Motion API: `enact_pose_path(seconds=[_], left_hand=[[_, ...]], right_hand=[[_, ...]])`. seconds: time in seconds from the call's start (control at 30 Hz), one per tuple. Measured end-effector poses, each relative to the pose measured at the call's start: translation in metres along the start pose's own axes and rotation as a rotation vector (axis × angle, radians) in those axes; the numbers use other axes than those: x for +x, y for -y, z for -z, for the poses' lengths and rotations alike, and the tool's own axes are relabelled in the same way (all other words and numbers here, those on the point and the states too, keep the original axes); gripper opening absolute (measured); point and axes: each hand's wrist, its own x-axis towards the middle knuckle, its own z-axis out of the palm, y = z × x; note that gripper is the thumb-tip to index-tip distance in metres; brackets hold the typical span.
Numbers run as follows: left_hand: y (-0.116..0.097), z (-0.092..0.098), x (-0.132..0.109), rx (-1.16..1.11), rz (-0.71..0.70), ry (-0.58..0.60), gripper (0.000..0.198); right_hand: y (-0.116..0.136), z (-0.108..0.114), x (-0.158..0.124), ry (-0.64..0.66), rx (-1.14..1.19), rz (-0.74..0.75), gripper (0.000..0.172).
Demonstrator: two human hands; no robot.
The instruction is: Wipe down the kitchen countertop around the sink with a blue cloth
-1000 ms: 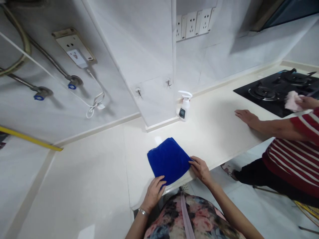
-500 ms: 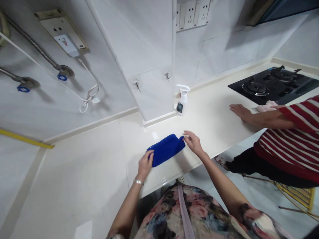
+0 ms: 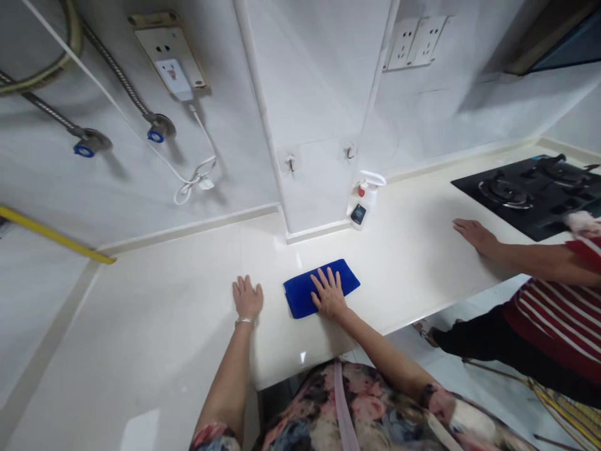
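Pressing evenly with a flat right hand (image 3: 330, 298) is probably serving best here. It is spreading its fingers wide on the folded blue cloth (image 3: 301, 294), which is lying on the table (image 3: 404, 257); the left hand (image 3: 247, 300), fingers apart, is resting beside the cloth, holding nothing.

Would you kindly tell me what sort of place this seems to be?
Most likely a kitchen: a black stove with burners is set into the pale countertop, where a spray bottle and a blue cloth also sit.
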Motion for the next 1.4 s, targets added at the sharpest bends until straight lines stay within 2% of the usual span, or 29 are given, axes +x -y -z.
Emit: enact_pose_path(seconds=[0.13,0.23,0.33,0.43,0.53,0.63,0.77,0.83,0.9,1.0,1.1,1.17,1.23,1.33,1.4], left_hand=[[0.006,-0.005,-0.01,0.055,0.016,-0.054,0.073],[0.004,-0.007,-0.014,0.096,0.003,-0.091,0.07],[0.006,-0.007,-0.015,0.111,-0.026,-0.115,0.069],[0.01,-0.009,-0.015,0.108,-0.047,-0.148,0.067],[0.014,-0.012,-0.014,0.111,-0.055,-0.165,0.066],[0.015,-0.014,-0.014,0.145,-0.062,-0.17,0.067],[0.01,-0.012,-0.015,0.199,-0.071,-0.195,0.064],[0.008,-0.01,-0.017,0.222,-0.078,-0.204,0.062],[0.007,-0.009,-0.018,0.239,-0.082,-0.201,0.061],[0.009,-0.008,-0.019,0.249,-0.068,-0.189,0.06],[0.014,-0.008,-0.018,0.255,-0.053,-0.167,0.059],[0.016,-0.008,-0.016,0.255,-0.05,-0.149,0.06],[0.019,-0.009,-0.014,0.255,-0.044,-0.143,0.061],[0.02,-0.009,-0.011,0.261,-0.03,-0.165,0.063],[0.02,-0.01,-0.008,0.265,-0.033,-0.182,0.065]], right_hand=[[-0.04,0.013,-0.03,-0.025,-0.072,0.03,0.056],[-0.08,0.024,-0.053,-0.077,-0.143,-0.048,0.055],[-0.117,0.028,-0.055,-0.102,-0.174,-0.166,0.055],[-0.139,0.025,-0.023,-0.089,-0.157,-0.322,0.058],[-0.139,0.019,0.031,-0.108,-0.148,-0.516,0.066],[-0.118,0.012,0.09,-0.13,-0.211,-0.632,0.072],[-0.062,0.002,0.146,-0.082,-0.283,-0.628,0.072],[-0.024,-0.005,0.157,-0.05,-0.264,-0.582,0.074],[0.017,-0.013,0.155,-0.017,-0.197,-0.463,0.075],[0.071,-0.027,0.139,0.064,-0.011,-0.103,0.077],[0.099,-0.038,0.133,0.156,0.166,0.245,0.075],[0.098,-0.041,0.137,0.186,0.236,0.361,0.072],[0.083,-0.04,0.144,0.196,0.28,0.436,0.068],[0.042,-0.033,0.145,0.197,0.306,0.523,0.063],[0.006,-0.024,0.138,0.164,0.287,0.489,0.063]])
